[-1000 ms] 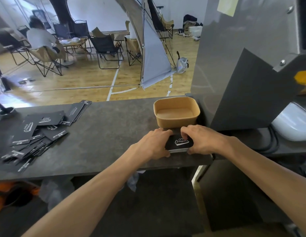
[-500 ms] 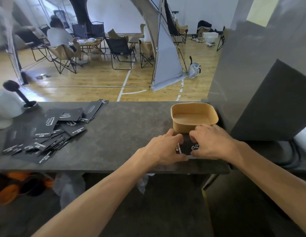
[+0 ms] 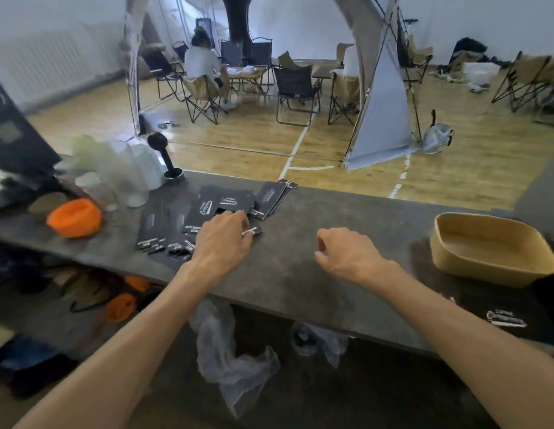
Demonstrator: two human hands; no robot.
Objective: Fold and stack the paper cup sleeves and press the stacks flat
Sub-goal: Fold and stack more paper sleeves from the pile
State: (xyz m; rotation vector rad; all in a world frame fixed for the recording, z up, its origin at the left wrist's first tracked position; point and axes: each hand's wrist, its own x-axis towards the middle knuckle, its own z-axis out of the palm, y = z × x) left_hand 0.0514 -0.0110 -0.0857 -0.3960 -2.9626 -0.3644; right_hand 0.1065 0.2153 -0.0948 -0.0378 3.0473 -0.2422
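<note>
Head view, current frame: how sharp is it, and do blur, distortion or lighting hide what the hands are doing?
Head view: soft overall, with motion smear at the left edge around the orange bowl and clear plastic. Wide-angle bending curves the counter and tent poles. Daylight is even, no glare. The left hand is readable on the black sleeves; the right hand hovers loosely curled, holding nothing.

Bare counter (image 3: 300,243) lies open between scattered black sleeves (image 3: 207,212) at left and a tan paper tray (image 3: 489,252) at right; cups (image 3: 121,171) crowd the far left.
</note>
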